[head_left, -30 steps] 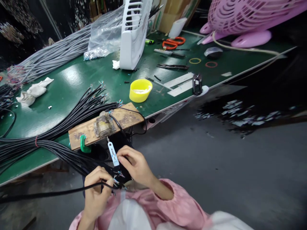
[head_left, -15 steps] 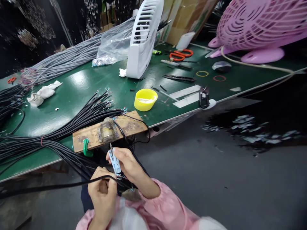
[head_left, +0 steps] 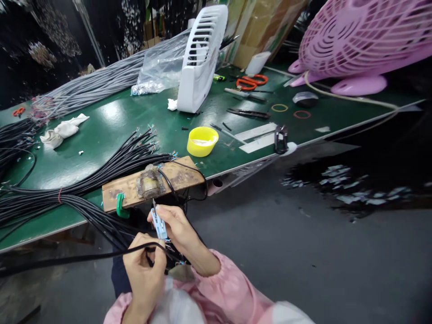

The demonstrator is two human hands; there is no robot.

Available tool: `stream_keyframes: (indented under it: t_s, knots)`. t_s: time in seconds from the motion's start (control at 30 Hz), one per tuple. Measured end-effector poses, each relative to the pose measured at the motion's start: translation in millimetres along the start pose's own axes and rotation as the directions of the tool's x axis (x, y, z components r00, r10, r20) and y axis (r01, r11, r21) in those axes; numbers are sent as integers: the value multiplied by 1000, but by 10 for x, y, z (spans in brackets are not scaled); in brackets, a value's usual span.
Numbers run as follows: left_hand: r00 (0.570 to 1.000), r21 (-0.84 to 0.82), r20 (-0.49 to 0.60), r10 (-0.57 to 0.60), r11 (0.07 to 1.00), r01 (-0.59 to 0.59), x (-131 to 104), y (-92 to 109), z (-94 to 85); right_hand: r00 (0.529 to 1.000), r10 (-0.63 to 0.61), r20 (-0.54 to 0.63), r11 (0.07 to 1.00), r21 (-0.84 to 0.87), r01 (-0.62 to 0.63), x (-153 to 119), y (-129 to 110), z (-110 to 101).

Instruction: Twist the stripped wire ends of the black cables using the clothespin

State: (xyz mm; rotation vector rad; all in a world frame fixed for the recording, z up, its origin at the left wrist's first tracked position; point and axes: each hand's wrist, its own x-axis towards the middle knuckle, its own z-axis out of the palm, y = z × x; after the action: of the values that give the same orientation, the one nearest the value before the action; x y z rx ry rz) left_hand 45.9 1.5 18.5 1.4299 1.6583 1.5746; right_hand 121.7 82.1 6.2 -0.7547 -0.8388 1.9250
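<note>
My left hand [head_left: 146, 267] is closed on a black cable [head_left: 84, 258] near its end, the cable trailing off to the left edge. Thin coloured wires show beside its fingertips. In my right hand [head_left: 180, 231] is a small light-blue clip-like tool [head_left: 159, 225] with a dark metal tip pointing up; its exact kind I cannot make out. The tool's lower end sits close to my left fingertips. Just above the tip is a wooden board [head_left: 184, 171] at the table edge, with a crusted round lump [head_left: 149, 183] fixed on it.
Bundled black cables [head_left: 87, 182] lie across the green table [head_left: 111, 121]. Around are a yellow dish [head_left: 199, 148], a green hook-shaped piece [head_left: 120, 206], a white fan [head_left: 199, 63], orange-handled scissors [head_left: 248, 83], tweezers [head_left: 248, 113] and a pink fan [head_left: 354, 40].
The view has shifted slightly. Both hands keep their hold on the cable and the light-blue tool, in nearly the same places.
</note>
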Motion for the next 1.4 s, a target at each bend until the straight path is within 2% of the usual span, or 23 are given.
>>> stream_keyframes:
  t_s: [0.23,0.47,0.6,0.83,0.93,1.0,1.07,1.13,1.17,1.2,1.23,1.27,1.3,1.33,1.4]
  knots:
    - [999,5,28,27,1000,-27,-9,-35,-19,996,87,-19,994,68,-86,5,83,0]
    - [996,31,51,69,997,-70,-14,-23,-38,991,86,-101,988,133,-72,-97,196,-161]
    - [988,2,105,118,993,-119,-43,-63,-115,990,63,-130,996,65,-55,-238,220,-263]
    - [965,33,203,169,983,-179,-88,-167,-217,999,-23,-50,989,-146,15,-466,279,-329]
    - [946,61,242,215,970,-236,-147,-218,-287,996,-56,-66,974,-222,40,-494,254,-365]
    - [963,139,145,225,959,-245,-212,-277,-372,988,-106,-112,957,-283,71,-492,231,-422]
    - [974,227,-114,196,960,-166,-281,-367,-467,975,-164,-149,934,-340,105,-491,220,-490]
    - [912,165,-403,75,986,-8,-331,-488,-534,968,-216,-130,906,-396,149,-510,225,-538]
    - [870,61,-492,-33,996,72,-345,-554,-548,969,-235,-82,886,-428,179,-533,232,-544]
    - [838,-72,-520,-166,986,151,-350,-618,-545,971,-240,-8,862,-462,209,-569,240,-535]
    - [816,-216,-488,-309,949,230,-348,-675,-525,970,-227,86,833,-499,240,-617,247,-511]
    - [798,-353,-406,-446,882,313,-340,-721,-489,961,-200,191,797,-539,273,-677,251,-474]
    - [779,-470,-274,-564,785,403,-327,-750,-439,944,-160,289,755,-580,306,-747,252,-428]
    - [755,-557,-113,-646,671,490,-310,-762,-380,922,-118,369,705,-622,340,-826,250,-377]
    - [707,-641,187,-682,461,614,-265,-734,-250,873,-58,484,579,-696,424,-993,241,-284]
